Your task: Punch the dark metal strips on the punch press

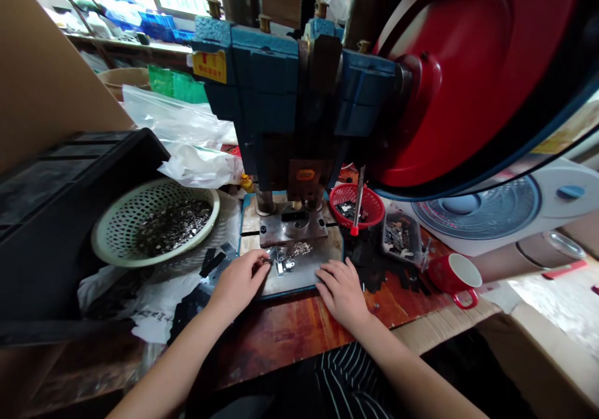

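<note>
My left hand point(244, 279) is at the left edge of the press's metal plate point(305, 273), thumb and fingertips pinched near some small shiny metal pieces point(284, 265); what lies between the fingertips is too small to make out. My right hand point(342, 289) rests palm down with fingers spread on the plate's right side, holding nothing. Between the hands and the die block point(293, 224) is a little heap of tiny metal bits point(300, 249). Above the die stands the blue press head point(266, 88).
A pale green basket point(112, 219) of small metal parts sits left, beside a black crate point(70, 200). To the right are a red basket point(378, 210), a clear plastic box point(412, 258), a red mug point(442, 274) and the large red flywheel point(491, 63). Dark strips flank the plate.
</note>
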`<state>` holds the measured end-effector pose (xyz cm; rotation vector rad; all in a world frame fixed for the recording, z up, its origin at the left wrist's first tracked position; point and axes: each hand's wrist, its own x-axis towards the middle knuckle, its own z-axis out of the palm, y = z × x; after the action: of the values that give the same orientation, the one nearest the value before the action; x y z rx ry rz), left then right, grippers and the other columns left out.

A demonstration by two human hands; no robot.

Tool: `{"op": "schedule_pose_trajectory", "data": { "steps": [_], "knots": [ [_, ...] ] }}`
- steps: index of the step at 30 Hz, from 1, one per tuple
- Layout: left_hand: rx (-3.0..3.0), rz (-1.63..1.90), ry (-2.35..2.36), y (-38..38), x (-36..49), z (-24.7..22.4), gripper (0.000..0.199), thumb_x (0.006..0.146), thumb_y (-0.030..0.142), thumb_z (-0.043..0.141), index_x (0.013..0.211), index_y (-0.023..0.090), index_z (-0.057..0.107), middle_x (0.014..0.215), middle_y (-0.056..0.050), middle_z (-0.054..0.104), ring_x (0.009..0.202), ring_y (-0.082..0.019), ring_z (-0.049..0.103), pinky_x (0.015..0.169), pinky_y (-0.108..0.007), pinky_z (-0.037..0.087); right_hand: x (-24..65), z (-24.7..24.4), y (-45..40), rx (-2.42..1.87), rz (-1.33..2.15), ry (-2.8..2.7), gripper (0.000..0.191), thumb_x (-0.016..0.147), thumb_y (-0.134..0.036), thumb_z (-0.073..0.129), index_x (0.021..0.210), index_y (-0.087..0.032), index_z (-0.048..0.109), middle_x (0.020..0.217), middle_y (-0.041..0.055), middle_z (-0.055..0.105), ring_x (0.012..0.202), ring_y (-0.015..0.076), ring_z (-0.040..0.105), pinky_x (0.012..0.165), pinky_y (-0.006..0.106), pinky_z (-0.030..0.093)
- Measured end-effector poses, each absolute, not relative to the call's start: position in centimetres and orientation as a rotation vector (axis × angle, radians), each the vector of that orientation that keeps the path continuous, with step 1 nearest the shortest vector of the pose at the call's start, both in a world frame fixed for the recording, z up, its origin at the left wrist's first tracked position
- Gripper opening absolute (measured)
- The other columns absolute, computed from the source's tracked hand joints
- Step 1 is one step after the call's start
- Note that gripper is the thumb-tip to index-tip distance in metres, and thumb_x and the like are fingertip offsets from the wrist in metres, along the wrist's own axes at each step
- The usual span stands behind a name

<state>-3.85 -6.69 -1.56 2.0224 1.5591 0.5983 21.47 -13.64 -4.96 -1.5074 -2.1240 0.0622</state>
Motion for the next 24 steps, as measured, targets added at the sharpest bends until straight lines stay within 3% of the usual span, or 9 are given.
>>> {"op": "schedule_pose_trajectory", "data": {
  "steps": [4, 9, 12, 15, 20, 24],
  "knots": [
    [1.911, 0.73, 1.52, -6.9, -3.6, -1.7, 0.029, 0.083, 0.037, 0.046, 0.105, 0.026, 0.062, 0.107, -0.003, 0.065, 0.097, -0.021, 0.06, 0.084, -0.033, 0.044, 21.6, -5.2, -14.0, -1.466, 0.047, -2.148, 0.019, 0.088, -0.025, 0.052, 0.103, -0.029, 0.063, 0.101, 0.0035, 0.065, 0.108, 0.023, 0.052, 0.107, 0.054, 0.022],
    [1.622, 0.817, 1.388, -6.7, -1.5, -2.0, 0.027, 0.079, 0.038, 0.052, 0.098, 0.021, 0.061, 0.083, -0.002, 0.067, 0.075, -0.018, 0.063, 0.072, -0.031, 0.049, 21.3, -5.4, -13.9, -1.436, 0.099, -2.111, 0.02, 0.088, -0.018, 0.048, 0.094, -0.029, 0.063, 0.093, 0.0023, 0.066, 0.102, 0.021, 0.055, 0.108, 0.052, 0.021],
    [1.557, 0.879, 1.337, -6.5, -0.3, -2.4, 0.033, 0.079, 0.035, 0.052, 0.107, 0.02, 0.06, 0.093, -0.005, 0.067, 0.083, -0.019, 0.064, 0.078, -0.034, 0.049, 20.9, -4.4, -12.0, -1.465, 0.163, -2.0, 0.018, 0.088, -0.019, 0.047, 0.089, -0.026, 0.063, 0.089, 0.003, 0.064, 0.098, 0.0211, 0.055, 0.104, 0.05, 0.027],
    [1.61, 0.871, 1.338, -6.5, 0.1, -2.8, 0.029, 0.08, 0.035, 0.051, 0.103, 0.021, 0.063, 0.102, -0.005, 0.067, 0.094, -0.021, 0.062, 0.087, -0.037, 0.046, 20.1, -2.3, -8.2, -1.504, 0.151, -1.861, 0.015, 0.088, -0.024, 0.05, 0.085, -0.025, 0.064, 0.092, 0.0048, 0.063, 0.097, 0.0222, 0.053, 0.098, 0.045, 0.034],
    [1.591, 0.853, 1.344, -6.9, -0.5, -2.7, 0.022, 0.078, 0.037, 0.054, 0.089, 0.021, 0.064, 0.086, -0.003, 0.069, 0.081, -0.02, 0.063, 0.078, -0.034, 0.049, 17.8, 0.2, -1.4, -1.502, 0.058, -1.77, 0.012, 0.085, -0.027, 0.058, 0.08, -0.024, 0.068, 0.095, 0.0043, 0.063, 0.097, 0.023, 0.051, 0.093, 0.042, 0.036],
    [1.553, 0.892, 1.332, -7.2, -0.7, -2.7, 0.026, 0.076, 0.037, 0.056, 0.094, 0.02, 0.065, 0.088, -0.004, 0.07, 0.08, -0.02, 0.064, 0.076, -0.033, 0.049, 16.5, 0.1, 0.4, -1.513, -0.01, -1.82, 0.01, 0.083, -0.028, 0.061, 0.079, -0.025, 0.069, 0.093, 0.004, 0.064, 0.1, 0.0245, 0.049, 0.099, 0.048, 0.029]
  ]
}}
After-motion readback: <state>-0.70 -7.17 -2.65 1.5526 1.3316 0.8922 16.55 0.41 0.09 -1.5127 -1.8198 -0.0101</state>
